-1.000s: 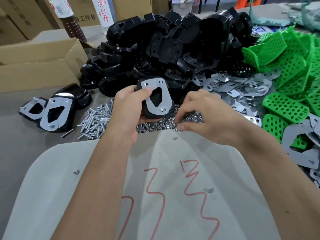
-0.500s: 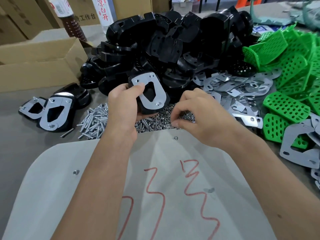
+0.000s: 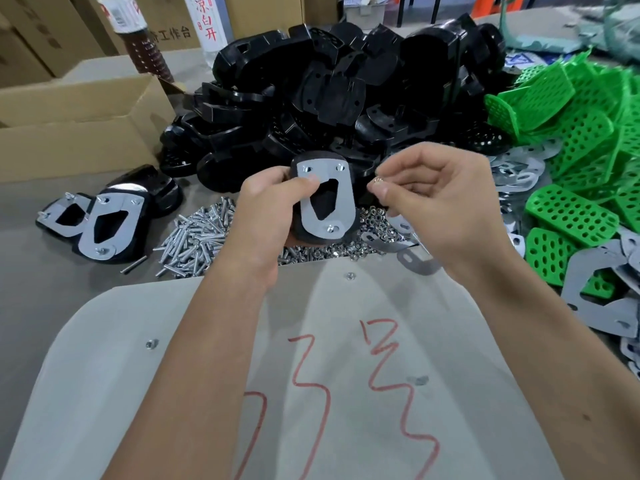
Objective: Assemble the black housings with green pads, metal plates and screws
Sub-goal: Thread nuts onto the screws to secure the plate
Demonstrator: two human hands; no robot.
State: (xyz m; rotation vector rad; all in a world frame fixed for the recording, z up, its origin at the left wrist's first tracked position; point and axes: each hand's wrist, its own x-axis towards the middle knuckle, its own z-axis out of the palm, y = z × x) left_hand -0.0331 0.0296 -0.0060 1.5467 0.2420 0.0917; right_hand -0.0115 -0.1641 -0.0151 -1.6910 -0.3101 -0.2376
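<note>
My left hand (image 3: pixel 268 211) grips a black housing (image 3: pixel 348 227) with a metal plate (image 3: pixel 329 199) on its face, thumb pressed on the plate. Screw ends poke through the plate's holes. My right hand (image 3: pixel 443 199) is raised just right of the housing and pinches a small nut (image 3: pixel 378 180) between thumb and forefinger. Below lie loose screws (image 3: pixel 194 240) and nuts (image 3: pixel 372 216). A heap of black housings (image 3: pixel 329 81) sits behind, green pads (image 3: pixel 571 109) and metal plates (image 3: pixel 519 168) to the right.
Two housings with plates fitted (image 3: pixel 104 223) lie at the left. An open cardboard box (image 3: pixel 79 129) stands at the back left, with bottles (image 3: pixel 142 36) behind it. A pale board with red marks (image 3: pixel 311 375) covers the near table, under my forearms.
My right hand lifted off the nut pile and rose beside the housing with a nut pinched. My left hand turned the housing more upright.
</note>
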